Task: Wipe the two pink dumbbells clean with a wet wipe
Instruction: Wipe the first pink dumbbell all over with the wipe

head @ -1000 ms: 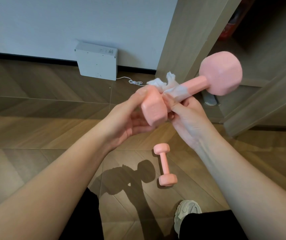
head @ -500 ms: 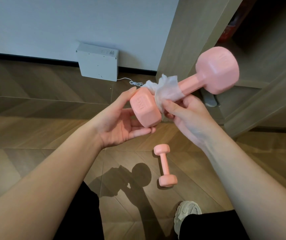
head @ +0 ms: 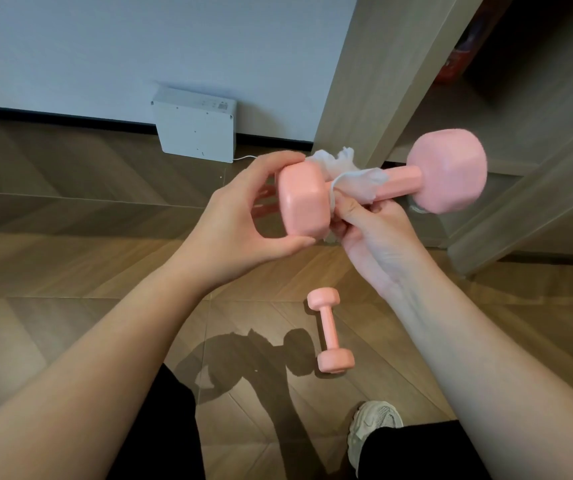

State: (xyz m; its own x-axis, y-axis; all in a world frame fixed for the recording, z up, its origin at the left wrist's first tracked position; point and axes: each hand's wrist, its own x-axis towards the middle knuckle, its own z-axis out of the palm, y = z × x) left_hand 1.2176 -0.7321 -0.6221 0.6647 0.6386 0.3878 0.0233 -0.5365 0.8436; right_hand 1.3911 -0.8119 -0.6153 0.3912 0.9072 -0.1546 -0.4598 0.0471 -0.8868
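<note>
1. The held dumbbell (head: 382, 181) is up in the air between both hands, its long axis running nearly level from the left hand's side across to the right, the right-side head sitting slightly higher and farther from the person.
2. The left hand (head: 240, 230) is clamped on the near head: fingers curl over its top edge, the thumb presses up under its lower corner, and the flat end face turns toward the palm.
3. The right hand (head: 371, 233) sits just below the handle, next to that same head, fingers closed and pinching the wet wipe (head: 354, 178) against the bar.
4. The wipe is wrapped over the handle right beside the left-hand head; a crumpled tuft sticks up above the bar, and a bit of white peeks out beneath the head near the right thumb.
5. The far head, out beyond the right hand's fingertips, is bare and untouched by either hand.
6. The second dumbbell (head: 330, 332) lies on the wooden floor (head: 70, 278) well below both hands, between the two forearms; its long axis runs away from the person, one head nearer the hands and the other toward the shoe (head: 371, 431).
7. Beyond the left hand, a white box (head: 195, 131) leans at the wall.
</note>
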